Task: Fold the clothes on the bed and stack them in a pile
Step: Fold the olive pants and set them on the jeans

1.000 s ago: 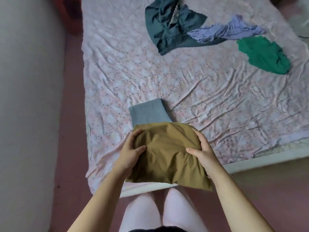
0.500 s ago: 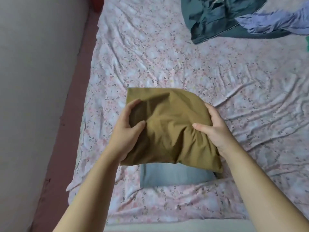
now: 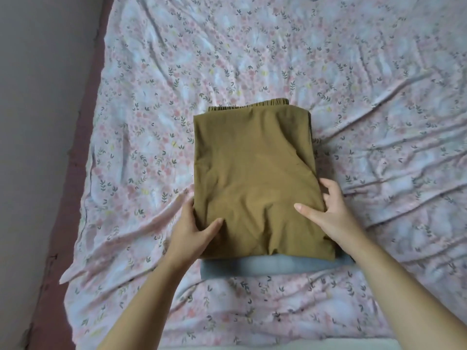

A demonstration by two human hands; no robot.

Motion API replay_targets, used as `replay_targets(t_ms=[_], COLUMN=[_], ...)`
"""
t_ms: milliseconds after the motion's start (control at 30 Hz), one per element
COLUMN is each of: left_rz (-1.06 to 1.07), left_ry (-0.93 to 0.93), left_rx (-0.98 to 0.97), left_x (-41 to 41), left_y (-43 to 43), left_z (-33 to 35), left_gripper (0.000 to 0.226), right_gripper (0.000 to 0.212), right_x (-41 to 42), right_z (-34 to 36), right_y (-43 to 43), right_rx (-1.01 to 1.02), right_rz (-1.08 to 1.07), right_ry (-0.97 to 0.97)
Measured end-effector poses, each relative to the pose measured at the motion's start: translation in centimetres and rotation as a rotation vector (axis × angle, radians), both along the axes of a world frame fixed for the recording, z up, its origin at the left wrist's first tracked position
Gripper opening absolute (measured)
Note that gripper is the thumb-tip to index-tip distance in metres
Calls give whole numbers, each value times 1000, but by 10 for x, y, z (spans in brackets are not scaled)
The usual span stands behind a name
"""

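**Olive bundle sits on the grey one near the bed's front edge**

The folded olive garment [image 3: 252,178] lies on a folded grey-blue garment [image 3: 252,267], whose near edge peeks out below it. The left hand [image 3: 192,233] pinches the olive bundle's left edge, thumb on top and fingers tucked under; the right hand [image 3: 328,210] grips the right edge likewise. Open bed [image 3: 303,59] spreads beyond and rightward. At left, the bed's side meets a maroon floor strip [image 3: 73,173] and grey wall [image 3: 38,109]. The sheet is pink, floral and rumpled; the olive cloth is smooth, with a gathered waistband at its far end
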State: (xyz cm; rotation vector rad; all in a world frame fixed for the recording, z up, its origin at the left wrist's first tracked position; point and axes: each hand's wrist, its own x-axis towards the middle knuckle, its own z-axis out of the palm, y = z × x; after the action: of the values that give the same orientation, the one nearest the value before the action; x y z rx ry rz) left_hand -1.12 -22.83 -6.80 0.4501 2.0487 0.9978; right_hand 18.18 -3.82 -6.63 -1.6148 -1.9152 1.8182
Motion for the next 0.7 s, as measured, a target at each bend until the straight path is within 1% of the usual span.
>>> replay_targets(t_ms=[67, 100, 133, 233, 300, 367, 433, 533, 600, 700], left_rz=[-133, -156, -141, 42, 59, 10, -40, -87, -36, 74], left_ry=[109, 130, 101, -173, -227, -204, -130, -3, 20, 12], left_rx=[-78, -81, -62, 88, 83, 15, -52, -103, -64, 57], left_x=[8, 10, 12, 16, 22, 30, 33, 27, 20, 5], left_y=[-1, -1, -1, -8, -18, -26, -30, -25, -12, 17], left_z=[3, 5, 5, 10, 8, 4, 0, -2, 1, 5], left_gripper=[55, 49, 45, 49, 51, 44, 45, 49, 58, 66], right_gripper=[77, 75, 74, 69, 67, 70, 74, 79, 80, 80], right_x=[5, 5, 6, 14, 27, 39, 44, 36, 21, -9], right_z=[2, 4, 7, 17, 21, 16, 11, 7, 7, 6], right_y=[-3, -3, -4, -5, -8, -15, -20, -16, -8, 5], right_rx=[35, 40, 37, 26, 8, -27, -52, -50, -17, 41], right_rz=[98, 126, 141, 87, 72, 127, 159, 75, 25, -48], right_ry=[-84, -81, -73, -18, -9, -46, -78, 3, 69, 147])
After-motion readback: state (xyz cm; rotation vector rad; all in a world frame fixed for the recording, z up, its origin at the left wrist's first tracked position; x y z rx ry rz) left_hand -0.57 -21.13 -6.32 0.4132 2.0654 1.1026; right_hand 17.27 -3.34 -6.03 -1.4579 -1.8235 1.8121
